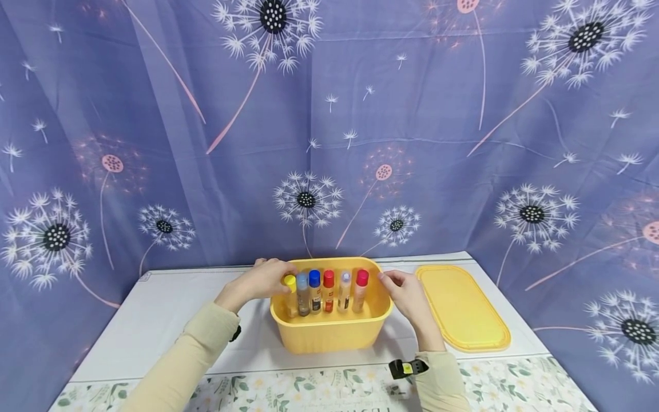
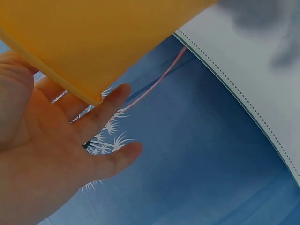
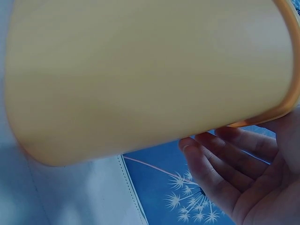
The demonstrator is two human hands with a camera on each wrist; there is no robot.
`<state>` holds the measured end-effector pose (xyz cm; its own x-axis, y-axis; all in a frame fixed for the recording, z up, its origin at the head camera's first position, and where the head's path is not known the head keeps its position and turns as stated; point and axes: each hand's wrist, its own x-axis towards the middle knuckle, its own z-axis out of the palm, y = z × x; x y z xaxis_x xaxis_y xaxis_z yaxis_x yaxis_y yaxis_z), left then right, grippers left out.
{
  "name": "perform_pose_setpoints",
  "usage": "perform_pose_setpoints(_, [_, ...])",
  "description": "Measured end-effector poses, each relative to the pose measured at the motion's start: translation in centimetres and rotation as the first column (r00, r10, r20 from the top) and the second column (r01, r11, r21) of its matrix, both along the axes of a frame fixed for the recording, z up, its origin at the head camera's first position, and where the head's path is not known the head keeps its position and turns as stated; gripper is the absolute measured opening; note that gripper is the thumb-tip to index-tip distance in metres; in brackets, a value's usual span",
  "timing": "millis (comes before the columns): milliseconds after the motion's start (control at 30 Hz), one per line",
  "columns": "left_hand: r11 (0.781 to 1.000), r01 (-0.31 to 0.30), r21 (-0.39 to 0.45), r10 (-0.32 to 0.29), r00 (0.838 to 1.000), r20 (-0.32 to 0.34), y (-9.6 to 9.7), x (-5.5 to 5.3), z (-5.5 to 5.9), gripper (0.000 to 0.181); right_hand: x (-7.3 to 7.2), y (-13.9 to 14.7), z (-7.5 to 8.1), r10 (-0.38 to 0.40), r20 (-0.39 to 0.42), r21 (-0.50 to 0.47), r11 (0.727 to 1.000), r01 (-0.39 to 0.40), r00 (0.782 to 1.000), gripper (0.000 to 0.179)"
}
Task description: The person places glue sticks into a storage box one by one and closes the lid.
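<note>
A yellow plastic bin (image 1: 329,336) stands on the table with a row of several slim, capped bottles inside. My left hand (image 1: 265,278) reaches over the bin's left rim, and its thumb and finger pinch the yellow-capped bottle (image 1: 291,297) at the left end of the row. In the left wrist view the bin's wall (image 2: 93,42) hides those fingertips; the last two fingers (image 2: 123,152) extend outside it. At the opposite end my right hand (image 1: 409,294) holds the bin's rim, fingers (image 3: 201,164) against the outer wall and thumb over the edge. Blue (image 1: 314,292), red (image 1: 328,292) and pink-red capped bottles (image 1: 361,290) stand upright.
A flat yellow lid (image 1: 465,306) lies on the table to the right of the bin. White cloth (image 1: 226,349) covers the table, with a floral strip (image 1: 319,389) along the front. A blue dandelion-print curtain (image 1: 247,189) hangs right behind the table.
</note>
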<state>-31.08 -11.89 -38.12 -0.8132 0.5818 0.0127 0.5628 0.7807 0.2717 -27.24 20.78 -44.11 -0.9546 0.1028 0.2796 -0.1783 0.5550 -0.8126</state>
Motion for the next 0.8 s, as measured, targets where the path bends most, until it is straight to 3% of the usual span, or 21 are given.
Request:
perform_pose_setpoints(567, [0.996,-0.059,0.066,0.060,0.998,-0.010,-0.2,1.6,1.0,0.051,0.1,-0.1,0.0,-0.007,0.012,0.004,1.000,0.007,1.000,0.025])
perform_pose_setpoints(800, [0.984,-0.077,0.160,0.079,0.997,-0.006,-1.0,2.4,1.2,0.054,0.1,-0.1,0.1,-0.008,0.015,0.006,1.000,0.008,1.000,0.026])
